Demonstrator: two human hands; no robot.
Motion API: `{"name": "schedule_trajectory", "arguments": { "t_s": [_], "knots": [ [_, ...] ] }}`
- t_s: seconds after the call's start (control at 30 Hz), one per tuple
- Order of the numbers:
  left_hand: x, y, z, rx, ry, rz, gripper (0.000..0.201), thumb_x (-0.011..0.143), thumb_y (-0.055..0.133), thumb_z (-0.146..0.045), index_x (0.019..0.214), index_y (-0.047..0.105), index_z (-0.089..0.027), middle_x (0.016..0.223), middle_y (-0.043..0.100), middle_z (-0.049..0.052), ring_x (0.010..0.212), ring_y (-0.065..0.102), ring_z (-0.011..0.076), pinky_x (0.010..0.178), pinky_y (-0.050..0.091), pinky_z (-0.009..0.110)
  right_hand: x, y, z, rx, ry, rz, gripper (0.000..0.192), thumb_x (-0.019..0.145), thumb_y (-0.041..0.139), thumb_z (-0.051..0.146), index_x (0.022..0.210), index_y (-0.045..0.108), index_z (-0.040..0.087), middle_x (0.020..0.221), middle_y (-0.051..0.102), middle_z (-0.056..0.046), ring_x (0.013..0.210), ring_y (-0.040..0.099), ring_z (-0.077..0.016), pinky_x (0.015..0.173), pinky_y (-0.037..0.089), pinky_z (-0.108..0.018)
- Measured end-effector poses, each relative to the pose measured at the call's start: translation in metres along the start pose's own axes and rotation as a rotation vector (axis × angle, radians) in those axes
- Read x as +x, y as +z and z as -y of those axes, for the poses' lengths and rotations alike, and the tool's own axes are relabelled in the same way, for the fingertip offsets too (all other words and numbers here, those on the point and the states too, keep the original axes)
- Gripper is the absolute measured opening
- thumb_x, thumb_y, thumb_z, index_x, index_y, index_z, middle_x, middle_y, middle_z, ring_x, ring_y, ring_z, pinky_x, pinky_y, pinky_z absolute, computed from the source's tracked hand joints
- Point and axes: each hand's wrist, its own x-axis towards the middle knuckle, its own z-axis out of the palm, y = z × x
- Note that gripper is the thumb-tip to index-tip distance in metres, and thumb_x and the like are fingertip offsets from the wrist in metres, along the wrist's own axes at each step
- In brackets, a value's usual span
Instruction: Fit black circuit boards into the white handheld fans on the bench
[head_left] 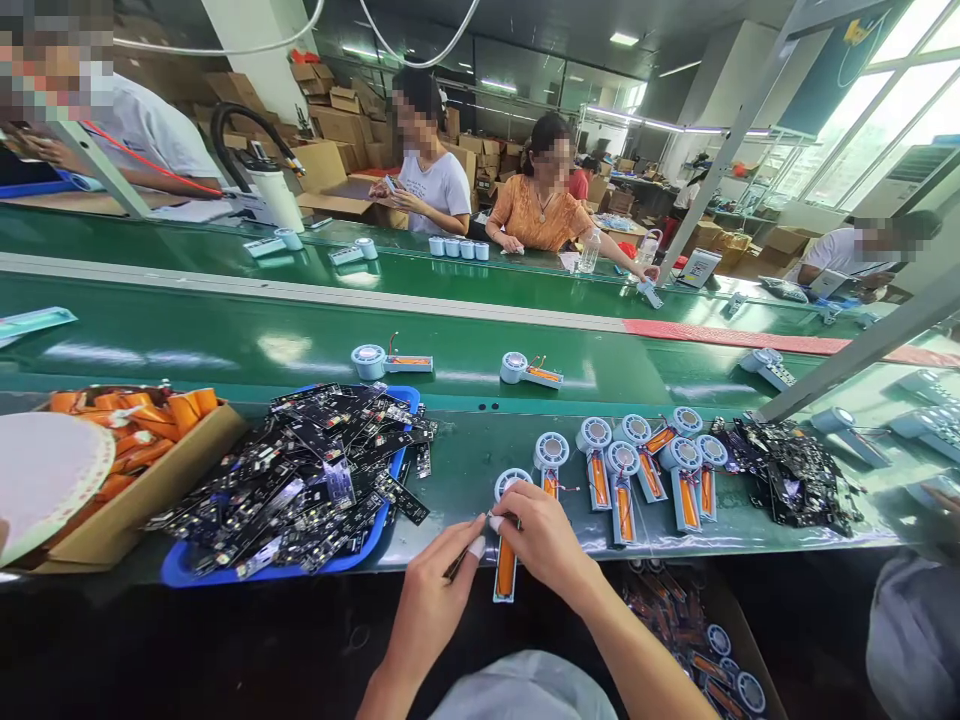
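Both hands meet over one fan housing (507,545) at the near edge of the bench, 6 o'clock. Left hand (435,590) pinches a thin dark circuit board (459,562) at fingertip level, angled toward the unit. Right hand (544,540) is closed on the housing's upper handle, steadying it just below the round head.

Progress, judging by layout: this unit has its orange cell seated in the handle, board not yet in (so mid-assembly). At 1 o'clock a cluster of similar housings (645,465) lies with orange cells in and handles open. At 10 o'clock a blue tray (180,570) is heaped with loose boards (300,480), so plenty of stock is left. At 9 o'clock a cardboard box (142,490) holds orange cells (142,420).

Materials: housings are pale blue-white moulded plastic, round grille head on a flat rectangular handle. Boards are glossy black, thin, strip-shaped. Cells are smooth orange wrap. Belt (225,340) is glossy green.

Further out at 12 o'clock, two more units (390,360) ride the belt. Beyond it, other people sit at the far bench with stacked cartons behind.
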Motion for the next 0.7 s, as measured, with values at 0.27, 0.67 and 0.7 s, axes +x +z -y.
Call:
{"name": "schedule_trajectory", "arguments": {
  "t_s": [0.27,0.67,0.7],
  "knots": [
    [0.012,-0.016,0.000,-0.204,-0.184,0.206,0.026,0.089,0.056,-0.027,0.100,0.079,-0.023,0.103,0.080,0.007,0.090,0.076,0.0222,0.071,0.065,0.030,0.002,-0.017,-0.016,0.135,-0.227,0.089,0.018,0.089,0.063,0.008,0.100,0.074,0.018,0.098,0.069,-0.006,0.093,0.065,-0.0176,0.086,0.051,-0.027],
    [0.013,-0.008,-0.003,-0.241,-0.293,0.086,0.027,0.084,0.057,-0.028,0.098,0.079,-0.023,0.105,0.079,0.007,0.097,0.075,0.0240,0.086,0.062,0.037,-0.007,-0.007,-0.019,0.250,-0.147,-0.240,0.018,0.093,0.065,0.036,0.099,0.071,0.020,0.096,0.067,-0.007,0.083,0.063,-0.0176,0.075,0.052,-0.029],
    [0.011,-0.008,-0.004,-0.270,-0.353,0.079,0.028,0.083,0.057,-0.031,0.100,0.079,-0.022,0.105,0.080,0.008,0.094,0.076,0.0242,0.081,0.063,0.036,-0.010,-0.007,-0.021,0.311,-0.160,-0.322,0.026,0.092,0.066,0.045,0.094,0.070,0.020,0.089,0.066,-0.005,0.077,0.062,-0.0171,0.069,0.051,-0.028]
  ]
}}
